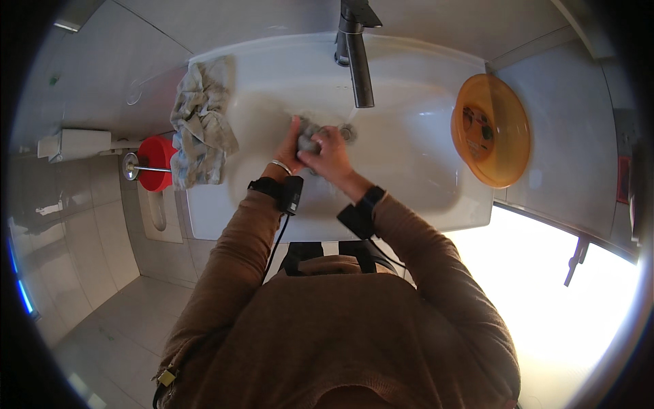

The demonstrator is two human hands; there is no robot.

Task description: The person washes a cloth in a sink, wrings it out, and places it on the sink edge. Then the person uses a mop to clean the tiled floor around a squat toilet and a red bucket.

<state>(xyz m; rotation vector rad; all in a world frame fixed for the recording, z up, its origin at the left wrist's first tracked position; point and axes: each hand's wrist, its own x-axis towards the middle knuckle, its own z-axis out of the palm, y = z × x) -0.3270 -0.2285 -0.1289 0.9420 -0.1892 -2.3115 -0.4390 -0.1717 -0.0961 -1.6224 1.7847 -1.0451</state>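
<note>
Both my hands are over the basin of a white washbasin (409, 153), left of its drain (347, 134). Between them is a bunched grey cloth (308, 143), partly hidden by the fingers and a little blurred. My left hand (289, 153) holds the cloth from the left, its fingers pointing up towards the back of the basin. From the right, my right hand (331, 156) grips it with bent fingers. A dark metal tap (360, 71) reaches out over the basin, behind and right of my hands.
A crumpled pale towel (202, 122) lies along the basin's left rim. On the right rim an orange plastic bowl (503, 128) leans tilted. Further left are a red bucket (153, 162) and a squat toilet (159, 217). A bright window (541, 276) is at the right.
</note>
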